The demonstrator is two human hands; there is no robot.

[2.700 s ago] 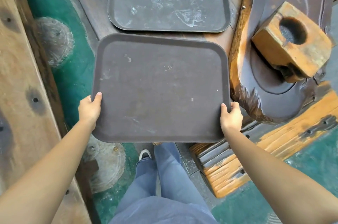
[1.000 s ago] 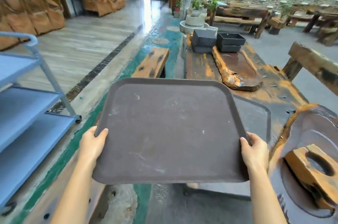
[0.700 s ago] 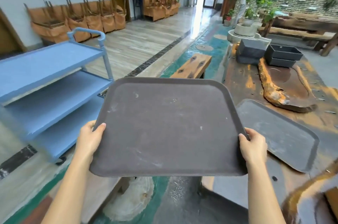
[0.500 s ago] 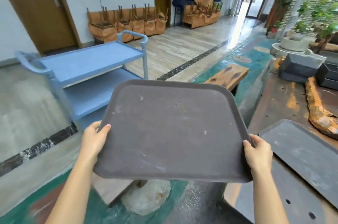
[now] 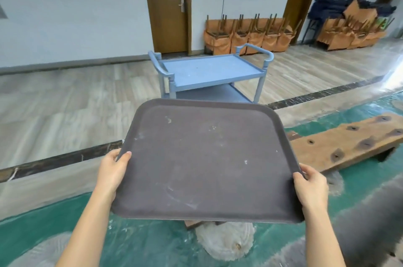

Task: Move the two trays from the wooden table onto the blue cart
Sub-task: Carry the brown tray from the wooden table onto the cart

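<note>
A dark brown rectangular tray (image 5: 207, 162) is held level in front of me, off any surface. My left hand (image 5: 113, 170) grips its left edge, thumb on top. My right hand (image 5: 310, 188) grips its right edge the same way. Straight ahead, beyond the tray's far edge, stands the blue cart (image 5: 209, 70) with a bare top shelf and a lower shelf partly hidden by the tray. The second tray and the wooden table are out of view.
A wooden bench (image 5: 349, 140) lies low at the right over a green floor strip (image 5: 152, 242). A round stone pedestal (image 5: 226, 242) shows under the tray. Behind the cart are a brown door (image 5: 169, 5) and stacked orange chairs (image 5: 248, 33) along the wall.
My view has swung left, away from the table, with the tray kept in both hands. The cart has shifted from the left edge to straight ahead, and the second tray has left the view.
</note>
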